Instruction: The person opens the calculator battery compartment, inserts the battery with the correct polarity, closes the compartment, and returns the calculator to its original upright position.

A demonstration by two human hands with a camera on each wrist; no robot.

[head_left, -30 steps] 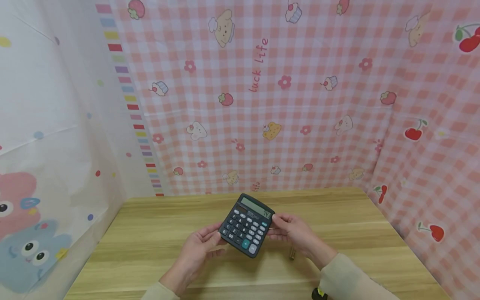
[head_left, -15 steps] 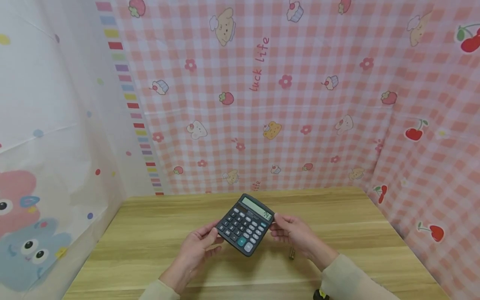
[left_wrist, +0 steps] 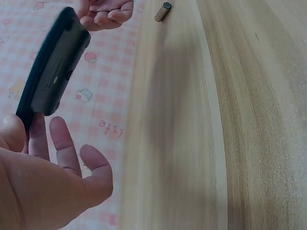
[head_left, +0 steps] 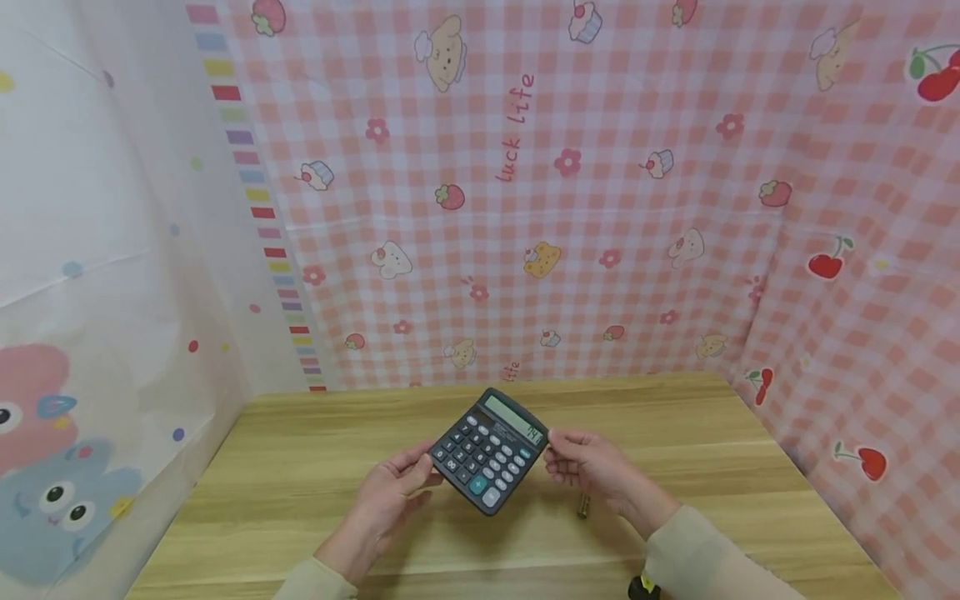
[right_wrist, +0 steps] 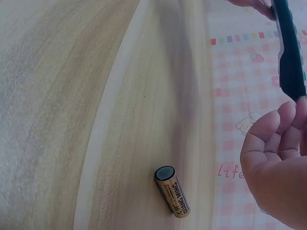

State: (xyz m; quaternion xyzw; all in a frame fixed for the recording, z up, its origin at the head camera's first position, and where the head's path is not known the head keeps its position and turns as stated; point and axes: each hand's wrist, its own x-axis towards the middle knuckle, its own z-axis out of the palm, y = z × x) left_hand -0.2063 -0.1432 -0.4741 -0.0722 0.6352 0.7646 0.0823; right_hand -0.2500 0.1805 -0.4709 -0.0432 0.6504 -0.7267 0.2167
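A black calculator (head_left: 487, 450) is held up off the table, tilted, its keys and lit display facing the head camera. My left hand (head_left: 386, 504) pinches its lower left corner between thumb and fingers; in the left wrist view the other fingers of that hand (left_wrist: 57, 177) spread apart behind it. At the upper right edge my right hand (head_left: 600, 475) pinches the calculator with thumb and fingertips. The calculator's dark back (left_wrist: 57, 67) shows in the left wrist view. Below my right hand, a gold and black battery (right_wrist: 172, 191) lies on the table.
The wooden table (head_left: 300, 467) spans the area beneath both hands. A small black object with a yellow mark (head_left: 643, 587) sits by the right sleeve at the front edge. A pink checked cloth (head_left: 480, 250) hangs behind the table and on the right.
The calculator has turned slightly and its lower end has shifted a little left with my left hand. Both hands keep hold of it, and the battery stays where it was.
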